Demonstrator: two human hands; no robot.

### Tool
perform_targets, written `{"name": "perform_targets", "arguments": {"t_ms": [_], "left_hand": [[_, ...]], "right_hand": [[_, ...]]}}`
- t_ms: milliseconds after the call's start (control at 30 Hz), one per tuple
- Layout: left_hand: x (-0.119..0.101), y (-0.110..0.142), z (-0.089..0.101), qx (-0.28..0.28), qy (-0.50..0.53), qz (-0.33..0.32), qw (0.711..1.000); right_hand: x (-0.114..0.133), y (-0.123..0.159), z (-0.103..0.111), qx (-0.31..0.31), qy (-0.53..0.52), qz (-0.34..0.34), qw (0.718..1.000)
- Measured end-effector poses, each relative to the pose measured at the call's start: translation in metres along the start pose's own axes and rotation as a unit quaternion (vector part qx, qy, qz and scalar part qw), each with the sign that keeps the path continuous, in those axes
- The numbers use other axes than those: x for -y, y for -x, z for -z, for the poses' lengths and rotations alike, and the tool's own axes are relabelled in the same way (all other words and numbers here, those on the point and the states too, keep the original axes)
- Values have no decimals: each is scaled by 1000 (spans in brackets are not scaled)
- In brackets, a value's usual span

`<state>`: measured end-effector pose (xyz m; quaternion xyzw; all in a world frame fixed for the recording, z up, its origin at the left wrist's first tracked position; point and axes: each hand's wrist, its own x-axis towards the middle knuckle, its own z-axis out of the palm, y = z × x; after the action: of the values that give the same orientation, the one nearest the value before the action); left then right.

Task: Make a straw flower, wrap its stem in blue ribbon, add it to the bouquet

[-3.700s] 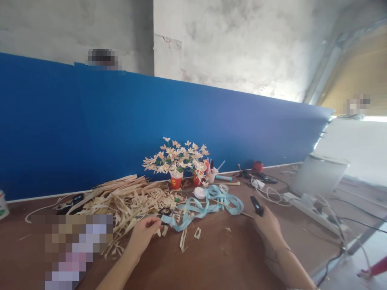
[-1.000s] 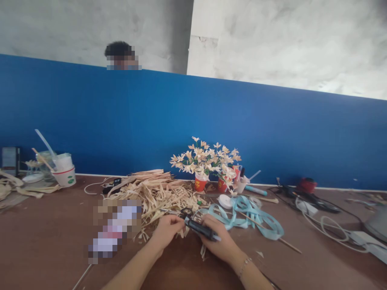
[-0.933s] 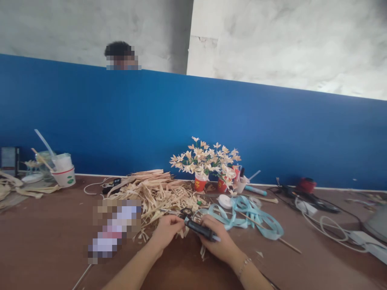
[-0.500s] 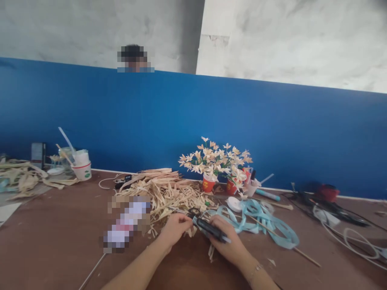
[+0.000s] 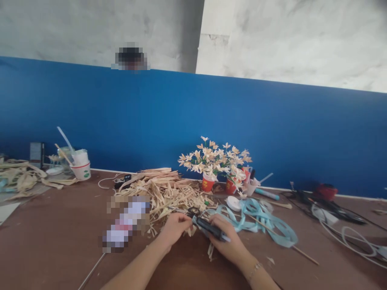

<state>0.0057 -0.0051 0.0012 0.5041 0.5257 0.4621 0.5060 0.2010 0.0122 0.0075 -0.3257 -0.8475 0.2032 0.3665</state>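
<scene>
My right hand [image 5: 229,239] is wrapped round a long black hand tool [image 5: 211,229], whose exact kind I cannot make out. The tool's front end points left, toward my left hand [image 5: 174,227]. There the thumb and fingertips are pinched together at the tip, on something too small to name. Just behind both hands lies a loose pile of pale dried husk strips [image 5: 165,197]. A few strips [image 5: 211,251] hang below my right hand. Beyond the pile, cream-coloured flowers [image 5: 208,155] stand in a red cup [image 5: 208,183] and a second red cup [image 5: 231,187].
Light-blue ribbon [image 5: 256,217] and a thin stick [image 5: 305,255] lie right of my hands. A phone-like blurred object [image 5: 125,223] stands at left, near a white cup [image 5: 81,171]. Cables [image 5: 344,233] spread far right. A blue partition [image 5: 136,112] closes the back, with a person's head [image 5: 130,56] above it.
The head behind the partition has sunk a little and shifted slightly left. Both hands and the black tool keep nearly the same place and hold.
</scene>
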Motion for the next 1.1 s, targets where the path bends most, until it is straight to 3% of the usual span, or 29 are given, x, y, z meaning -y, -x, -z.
{"name": "perform_targets", "arguments": {"t_ms": [333, 467, 633, 767, 867, 1000, 1100], "left_hand": [[-4, 1, 0, 4, -12, 11, 1000], [-6, 2, 0, 9, -6, 8, 1000], [-9, 4, 4, -7, -67, 8, 998], [-7, 1, 7, 24, -85, 11, 996], [-8, 1, 7, 30, -67, 18, 997], [-15, 6, 7, 16, -55, 10, 998], [-16, 6, 8, 4, -58, 26, 998]], "right_hand": [[0, 0, -1, 0, 2, 3, 1000], [-4, -1, 0, -35, 5, -8, 999], [3, 1, 7, -49, 13, 3, 999], [7, 4, 6, -23, 34, -1, 999], [4, 6, 0, -52, 54, -22, 997], [1, 7, 17, -118, 109, -84, 983], [-3, 14, 61, -186, 197, -233, 934]]}}
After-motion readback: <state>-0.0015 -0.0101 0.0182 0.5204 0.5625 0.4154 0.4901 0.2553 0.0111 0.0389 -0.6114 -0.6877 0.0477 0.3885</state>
